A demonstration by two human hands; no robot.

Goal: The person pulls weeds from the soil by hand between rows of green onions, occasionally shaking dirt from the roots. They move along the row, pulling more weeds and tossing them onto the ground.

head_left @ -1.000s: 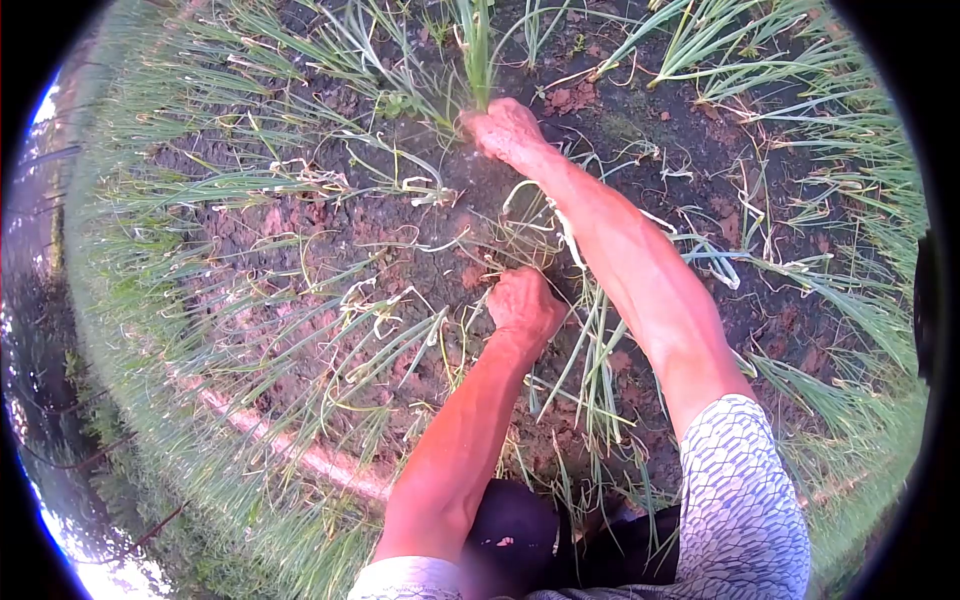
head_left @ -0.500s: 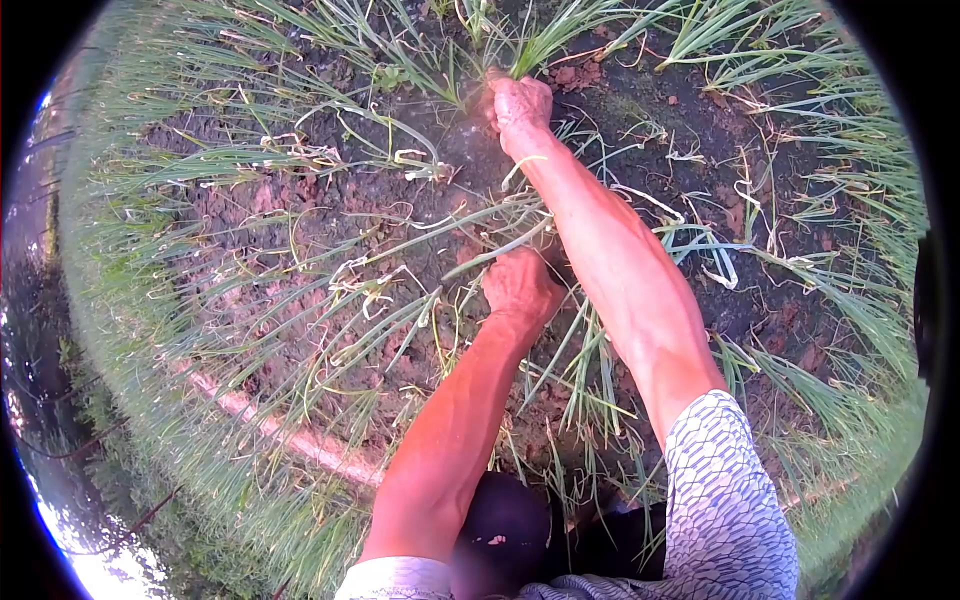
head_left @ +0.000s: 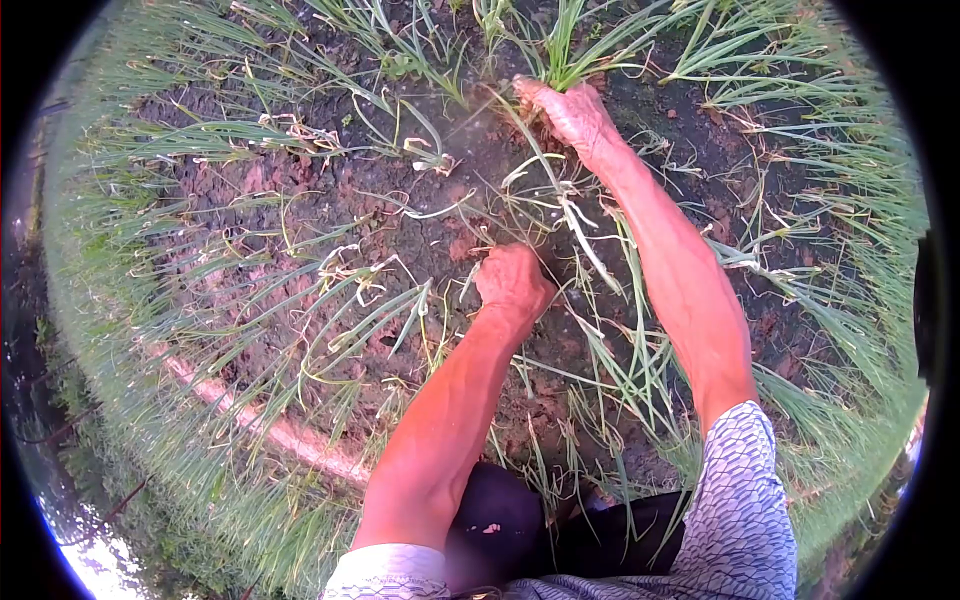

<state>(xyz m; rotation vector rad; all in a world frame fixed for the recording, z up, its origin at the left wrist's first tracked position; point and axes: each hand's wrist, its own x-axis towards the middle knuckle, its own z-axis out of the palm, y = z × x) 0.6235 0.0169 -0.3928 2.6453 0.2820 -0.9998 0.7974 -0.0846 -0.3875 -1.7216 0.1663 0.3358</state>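
My right hand [head_left: 575, 118] is closed around the base of a bright green grass tuft [head_left: 566, 58]. Brownish roots or soil show just under its fingers. Nearer to me, my left hand [head_left: 512, 282] is a fist low over the dark soil, its fingers turned away from view. Thin stems [head_left: 535, 215] spread out just beyond that fist; whether it grips them is hidden. Bent, partly dry onion leaves [head_left: 590, 240] lie between my two hands.
Onion plants [head_left: 300, 135] with leaning leaves grow on the left, and more onion plants [head_left: 840, 290] on the right. Dark, cracked soil [head_left: 385, 235] shows between them. A pale pinkish strip [head_left: 265, 425] crosses the lower left. My dark-clad knee [head_left: 498, 515] is at the bottom.
My right hand has shifted right with the grass tuft, and roots or soil now show beneath it. Onion leaves that lay across the left hand now hang to its right. The left hand stays almost in place.
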